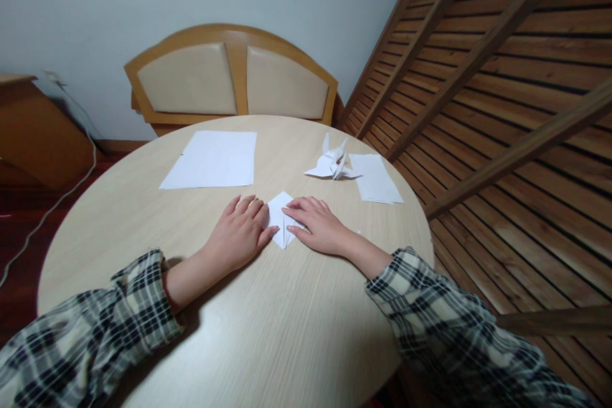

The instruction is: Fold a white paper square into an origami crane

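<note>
Likely flattening folded paper with open fingers of left hand and right hand, next probably needing firm creasing.

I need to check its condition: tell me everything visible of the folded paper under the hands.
The folded paper is white and roughly diamond-shaped, pointed at its far and near ends, with a line down the middle to the near point. It lies on the table. The left hand touches its left side; the right hand covers much of its right.
</note>
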### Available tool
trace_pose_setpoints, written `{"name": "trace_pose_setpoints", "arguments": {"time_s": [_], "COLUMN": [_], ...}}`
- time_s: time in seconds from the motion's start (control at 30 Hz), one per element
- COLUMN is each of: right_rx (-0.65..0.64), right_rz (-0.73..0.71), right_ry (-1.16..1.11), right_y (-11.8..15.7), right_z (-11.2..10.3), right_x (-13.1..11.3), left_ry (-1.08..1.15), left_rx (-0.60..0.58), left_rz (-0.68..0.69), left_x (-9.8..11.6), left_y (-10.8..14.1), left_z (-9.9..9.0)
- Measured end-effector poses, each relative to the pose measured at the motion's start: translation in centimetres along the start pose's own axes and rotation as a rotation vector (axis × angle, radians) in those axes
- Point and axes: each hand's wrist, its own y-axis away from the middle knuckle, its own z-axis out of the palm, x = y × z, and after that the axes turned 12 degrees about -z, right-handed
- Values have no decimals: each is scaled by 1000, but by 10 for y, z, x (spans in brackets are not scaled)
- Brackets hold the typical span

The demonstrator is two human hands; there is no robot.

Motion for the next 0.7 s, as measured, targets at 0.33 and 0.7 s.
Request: {"name": "trace_pose_setpoints", "arguments": {"time_s": [0.33,0.7], "right_rx": [258,151], "right_rz": [83,220], "right_ry": [-116,-59], "right_y": [-3,-3], "right_z": [8,7], "right_x": [27,24], "left_ry": [229,321], "left_rx": [-60,-74], "left_rz": [-59,-41], "left_x": [-14,-14], "left_y": [-7,-12], "left_z": [16,26]}}
